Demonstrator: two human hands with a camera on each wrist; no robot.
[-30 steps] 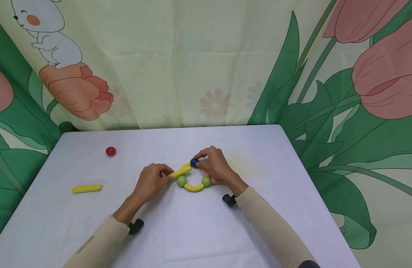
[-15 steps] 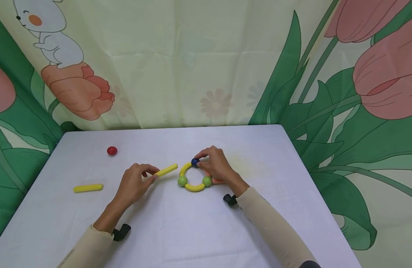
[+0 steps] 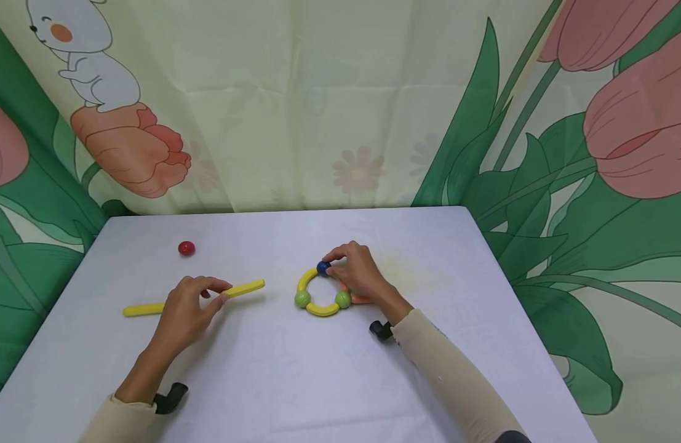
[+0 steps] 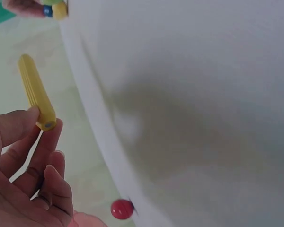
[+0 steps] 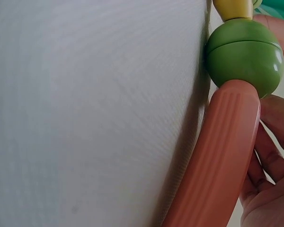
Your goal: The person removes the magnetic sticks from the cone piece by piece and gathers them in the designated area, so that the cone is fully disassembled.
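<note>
Between thumb and fingertips my left hand (image 3: 186, 307) pinches a straight yellow magnetic stick (image 3: 247, 288). In the left wrist view that stick (image 4: 34, 90) is grooved, with a grey disc in its end. My right hand (image 3: 359, 269) holds a dark blue ball (image 3: 323, 267) at the top of a ring. Two curved yellow sticks (image 3: 322, 310) and two green balls (image 3: 302, 299) form the ring's left and bottom. An orange curved stick closes its right side, mostly hidden by the hand. The right wrist view shows a grooved orange stick (image 5: 222, 156) against a green ball (image 5: 244, 56).
A red ball (image 3: 186, 248) lies at the back left of the white-covered table (image 3: 296, 381). Another yellow stick (image 3: 143, 310) lies left of the left hand, its right end overlapped by it. A printed curtain (image 3: 318, 123) hangs behind the table.
My left hand has drawn the straight yellow stick away from the ring, leftward toward the other yellow stick. The right hand stays at the blue ball.
</note>
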